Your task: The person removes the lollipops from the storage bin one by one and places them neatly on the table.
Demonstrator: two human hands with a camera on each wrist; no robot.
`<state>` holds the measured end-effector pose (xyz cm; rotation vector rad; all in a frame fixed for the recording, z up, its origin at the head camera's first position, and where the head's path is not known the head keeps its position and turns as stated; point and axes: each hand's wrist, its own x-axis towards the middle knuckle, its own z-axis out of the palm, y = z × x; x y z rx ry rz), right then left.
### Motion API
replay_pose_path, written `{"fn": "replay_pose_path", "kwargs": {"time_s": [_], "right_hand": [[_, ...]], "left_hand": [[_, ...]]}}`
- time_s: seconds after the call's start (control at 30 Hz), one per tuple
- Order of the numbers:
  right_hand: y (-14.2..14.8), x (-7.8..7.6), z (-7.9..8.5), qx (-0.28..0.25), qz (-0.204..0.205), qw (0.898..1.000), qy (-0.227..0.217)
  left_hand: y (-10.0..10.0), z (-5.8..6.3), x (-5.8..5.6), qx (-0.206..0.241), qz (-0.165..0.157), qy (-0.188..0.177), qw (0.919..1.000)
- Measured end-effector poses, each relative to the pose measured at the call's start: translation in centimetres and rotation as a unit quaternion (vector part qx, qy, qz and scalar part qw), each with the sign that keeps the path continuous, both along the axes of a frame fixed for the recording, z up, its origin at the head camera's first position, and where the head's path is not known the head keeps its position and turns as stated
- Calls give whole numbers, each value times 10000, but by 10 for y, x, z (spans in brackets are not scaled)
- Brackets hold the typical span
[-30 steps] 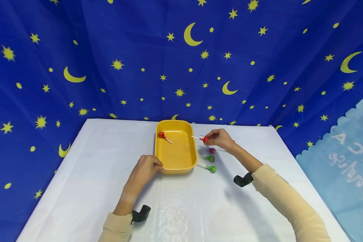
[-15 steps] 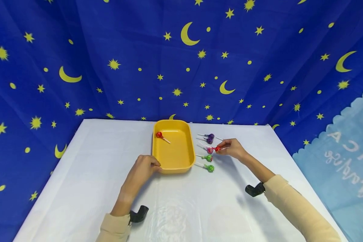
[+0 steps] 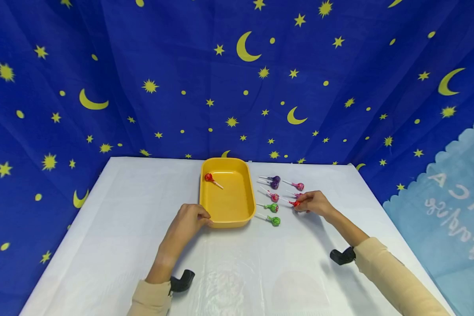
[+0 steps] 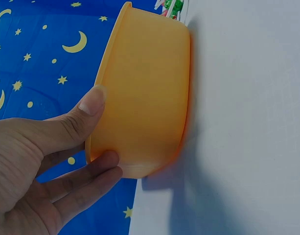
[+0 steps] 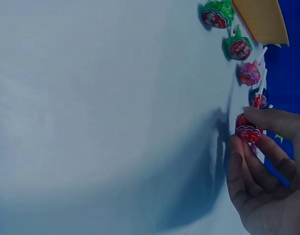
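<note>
My left hand (image 3: pixel 187 219) grips the near left corner of a yellow plastic tray (image 3: pixel 228 224); in the left wrist view the thumb lies on the rim and fingertips curl against the tray wall (image 4: pixel 145 88). Inside the tray lies one red lollipop (image 3: pixel 209 177). To the right of the tray, my right hand (image 3: pixel 315 203) pinches another red lollipop (image 5: pixel 248 129) by its wrapped head, close over the table, its stick pointing left. Just beyond those fingers a pink lollipop (image 3: pixel 299 195) is partly hidden, and farther back lies another pink lollipop (image 3: pixel 299 186).
Between tray and right hand runs a column of lollipops: two purple lollipops (image 3: pixel 275 182) at the back, a pink lollipop (image 3: pixel 274 197), then two green lollipops (image 3: pixel 275 220) in front. A white cloth covers the table (image 3: pixel 237 272). A blue star-patterned curtain (image 3: pixel 189 79) hangs behind.
My right hand has moved right and nearer with the red lollipop, from beside the tray's edge to right of the column, uncovering the purple and pink lollipops. The left hand stays on the tray.
</note>
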<state>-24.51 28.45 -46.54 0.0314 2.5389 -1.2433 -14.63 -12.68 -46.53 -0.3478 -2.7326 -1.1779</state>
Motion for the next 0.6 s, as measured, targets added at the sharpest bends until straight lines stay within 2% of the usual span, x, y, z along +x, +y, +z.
{"fn": "replay_pose_path", "kwargs": {"time_s": [0.6], "right_hand": [[17,3,-10,212,-205,9996,50]], "left_hand": [[1,0,-1,-49,54,-127,9999]]}}
